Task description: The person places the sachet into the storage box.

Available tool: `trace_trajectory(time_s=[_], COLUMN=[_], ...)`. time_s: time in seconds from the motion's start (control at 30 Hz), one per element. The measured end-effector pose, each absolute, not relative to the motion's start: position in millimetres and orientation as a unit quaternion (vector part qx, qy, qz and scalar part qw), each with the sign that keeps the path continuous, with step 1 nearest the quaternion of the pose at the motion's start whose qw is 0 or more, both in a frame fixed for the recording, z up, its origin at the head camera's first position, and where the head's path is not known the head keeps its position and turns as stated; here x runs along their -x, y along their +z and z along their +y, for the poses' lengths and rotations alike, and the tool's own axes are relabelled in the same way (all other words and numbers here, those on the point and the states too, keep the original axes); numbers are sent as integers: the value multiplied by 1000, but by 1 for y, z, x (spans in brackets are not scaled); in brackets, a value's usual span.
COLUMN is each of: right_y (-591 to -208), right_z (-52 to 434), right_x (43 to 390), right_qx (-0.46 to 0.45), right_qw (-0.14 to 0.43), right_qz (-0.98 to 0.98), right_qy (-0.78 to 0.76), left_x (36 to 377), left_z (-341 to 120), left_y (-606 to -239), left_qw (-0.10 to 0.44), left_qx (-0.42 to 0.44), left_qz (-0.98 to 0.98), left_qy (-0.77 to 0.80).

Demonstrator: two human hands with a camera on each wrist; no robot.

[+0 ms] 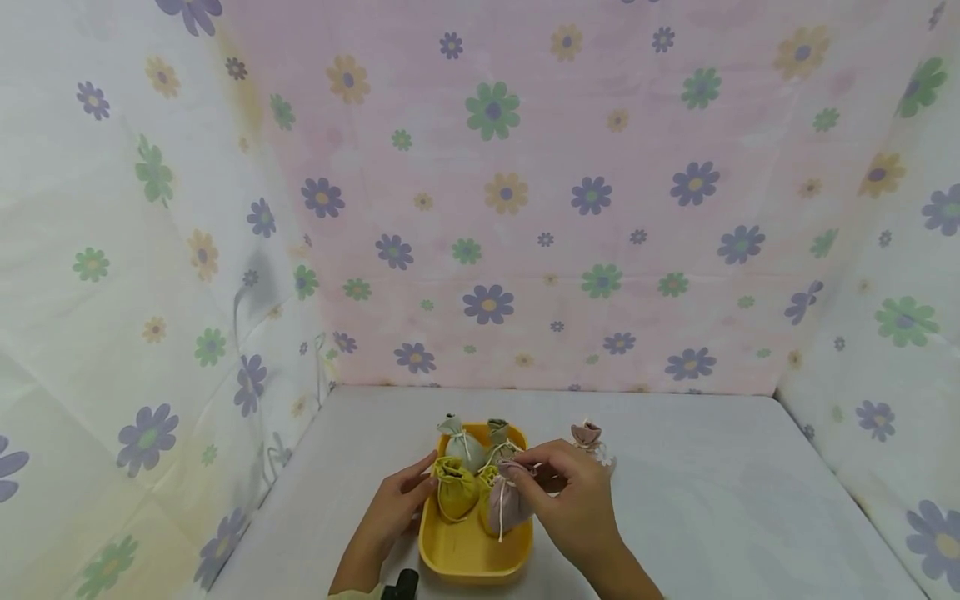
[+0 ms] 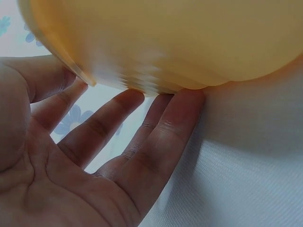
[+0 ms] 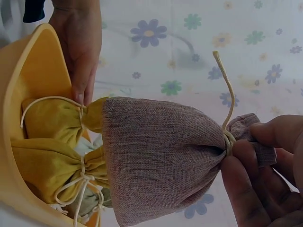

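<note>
Linen-like cloth, coarse in weave and dusty mauve in colour, makes up the pouch (image 3: 161,163) that the right hand (image 1: 573,500) holds. The pouch is plump and rounded in the body, gathered tight at the neck by a pale cream drawstring (image 3: 226,101), and above the tie the cloth flares into a short ruffle. One loose end of the cord stands away from the knot. The right hand's fingertips (image 3: 272,135) and thumb pinch the ruffled neck just at the tie, so the grip is closed on the pouch.

In the head view the pouch hangs at the right side of a yellow tray (image 1: 468,558), its body low over the tray's inside and partly against the other pouches there; whether its base rests on the tray floor cannot be told.

Inside the tray lie two mustard-yellow pouches (image 3: 52,120), each tied with the same pale cord, and two greyish-green pouches (image 1: 459,443) at the far end. A pinkish pouch (image 1: 587,437) stands on the white tabletop (image 1: 712,483) just beyond the right hand, outside the tray.

The left hand (image 1: 393,508) has its fingers straight and spread, laid flat against the tray's left outer wall; the left wrist view shows the fingertips (image 2: 182,111) touching the yellow underside where it meets the table.
</note>
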State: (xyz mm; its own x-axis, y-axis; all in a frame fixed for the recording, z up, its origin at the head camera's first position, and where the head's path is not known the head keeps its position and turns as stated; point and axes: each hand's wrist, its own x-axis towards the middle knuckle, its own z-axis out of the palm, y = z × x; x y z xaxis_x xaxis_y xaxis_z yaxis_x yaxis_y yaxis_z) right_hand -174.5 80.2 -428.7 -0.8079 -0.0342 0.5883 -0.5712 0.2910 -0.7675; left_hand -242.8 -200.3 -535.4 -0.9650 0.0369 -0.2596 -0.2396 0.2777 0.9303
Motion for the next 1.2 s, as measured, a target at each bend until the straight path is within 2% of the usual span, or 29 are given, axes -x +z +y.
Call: trace_trajectory(time_s=[0.23,0.77,1.2], right_y=[-436,-453,-468], right_z=[71,44,28], right_x=[175,179,189], right_qx=[-227,-201,-207], right_qw=[190,103,76], right_qz=[-762,-773,-794], right_qy=[576,592,567], left_x=[242,241,241], left_z=[-200,-201,-204], left_y=[-536,-537,-539], left_qw=[111,109,111], left_qx=[66,48,41], left_qz=[792,786,777], left_qy=[596,607,618])
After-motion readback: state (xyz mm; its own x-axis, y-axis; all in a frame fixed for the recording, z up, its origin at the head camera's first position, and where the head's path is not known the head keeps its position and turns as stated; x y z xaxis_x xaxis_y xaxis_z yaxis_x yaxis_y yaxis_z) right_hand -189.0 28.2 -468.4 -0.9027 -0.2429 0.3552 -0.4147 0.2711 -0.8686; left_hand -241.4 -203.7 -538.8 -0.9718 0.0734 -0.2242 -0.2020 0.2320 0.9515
